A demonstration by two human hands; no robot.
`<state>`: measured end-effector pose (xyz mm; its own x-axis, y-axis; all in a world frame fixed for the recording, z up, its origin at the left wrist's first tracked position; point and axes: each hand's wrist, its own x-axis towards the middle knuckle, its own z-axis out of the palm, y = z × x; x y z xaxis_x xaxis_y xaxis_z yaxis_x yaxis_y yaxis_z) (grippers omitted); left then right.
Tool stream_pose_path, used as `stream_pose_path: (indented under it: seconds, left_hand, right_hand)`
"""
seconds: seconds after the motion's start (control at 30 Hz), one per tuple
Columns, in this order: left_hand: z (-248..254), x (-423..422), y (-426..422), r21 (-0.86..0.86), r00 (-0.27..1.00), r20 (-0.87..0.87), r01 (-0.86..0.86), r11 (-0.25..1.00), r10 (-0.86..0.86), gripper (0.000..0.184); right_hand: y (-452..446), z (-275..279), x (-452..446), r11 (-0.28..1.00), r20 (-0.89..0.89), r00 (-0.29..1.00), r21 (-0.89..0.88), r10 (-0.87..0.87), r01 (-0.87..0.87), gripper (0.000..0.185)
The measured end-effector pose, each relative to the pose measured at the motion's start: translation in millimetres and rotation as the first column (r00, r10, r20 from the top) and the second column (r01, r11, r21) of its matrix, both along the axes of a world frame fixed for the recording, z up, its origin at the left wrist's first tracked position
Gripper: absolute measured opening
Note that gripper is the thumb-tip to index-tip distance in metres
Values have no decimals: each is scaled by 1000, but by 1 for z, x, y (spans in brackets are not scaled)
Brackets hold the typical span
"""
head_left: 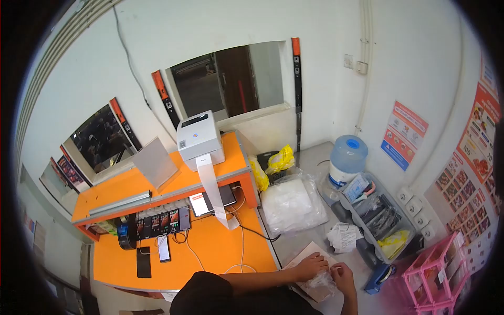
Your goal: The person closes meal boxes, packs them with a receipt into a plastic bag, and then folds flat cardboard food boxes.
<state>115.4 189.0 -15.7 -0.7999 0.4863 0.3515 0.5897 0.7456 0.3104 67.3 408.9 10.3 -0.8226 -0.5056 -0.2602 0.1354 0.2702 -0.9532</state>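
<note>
Near the lower middle right, my left hand (311, 266) rests on a flat light-brown paper piece (302, 254), its fingers curled at some crumpled clear plastic (321, 286). Just to its right, my right hand (342, 277) has its fingers bent together beside the same plastic; whatever lies between its fingertips is too small to make out. Above the hands lies a crumpled white paper or bag (344, 237) with print on it. A blue tape dispenser (379, 278) stands right of my right hand.
An orange desk (210, 262) holds phones and cables, with a label printer (200, 137) on its upper shelf. Beyond the hands are a stack of white plastic bags (289, 205), a water jug (348, 155) and a grey tray (391, 252). A pink rack (438, 275) stands right.
</note>
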Motion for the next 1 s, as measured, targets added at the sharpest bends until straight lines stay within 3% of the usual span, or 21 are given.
stream_pose_path:
  seconds: [0.03,0.13,0.23,0.43,0.53,0.6,0.63,0.7,0.8,0.87,0.9,0.93,1.0]
  left_hand:
    - [3,-2,-2,-5,1000,8,-4,1000,4,25]
    - [8,-1,-1,-18,998,56,-19,1000,20,28]
    - [18,0,2,-41,994,105,-30,999,34,36]
    - [44,1,0,-93,991,81,-98,991,106,52]
    - [50,0,2,-60,966,214,-136,989,146,54]
    - [30,-5,7,34,905,396,-184,982,156,55]
    - [25,-3,8,77,912,368,-223,972,180,51]
    - [16,0,11,161,925,311,-280,946,220,42]
    - [11,0,15,193,862,431,-376,906,266,37]
    - [18,5,16,125,821,478,-415,901,312,36]
    - [24,8,15,91,800,499,-431,898,333,35]
    - [25,12,13,104,800,496,-442,891,339,34]
    - [26,16,12,129,801,493,-453,882,339,33]
  right_hand:
    - [-2,5,3,999,-120,992,-31,-39,36,8]
    - [10,-13,7,998,-263,963,-2,54,-56,16]
    - [8,-18,11,997,-419,908,70,9,22,22]
    - [-11,-20,9,991,-588,804,-131,-92,18,17]
    - [-9,-69,2,978,-374,905,-122,-201,166,12]
    - [-8,-70,1,997,-515,853,-52,-82,64,10]
    - [-9,-65,3,1000,-579,815,-12,-25,22,9]
    - [-3,-86,-3,991,-274,956,-111,-104,76,13]
    - [-3,-106,-3,934,31,982,-304,-187,187,17]
    - [0,-109,-3,955,-126,976,-258,-180,143,18]
    - [-4,-92,1,989,-341,932,-120,-120,83,19]
    - [-11,-80,5,995,-442,893,-70,-91,67,20]
    - [-23,-59,14,995,-541,835,-71,-101,74,22]
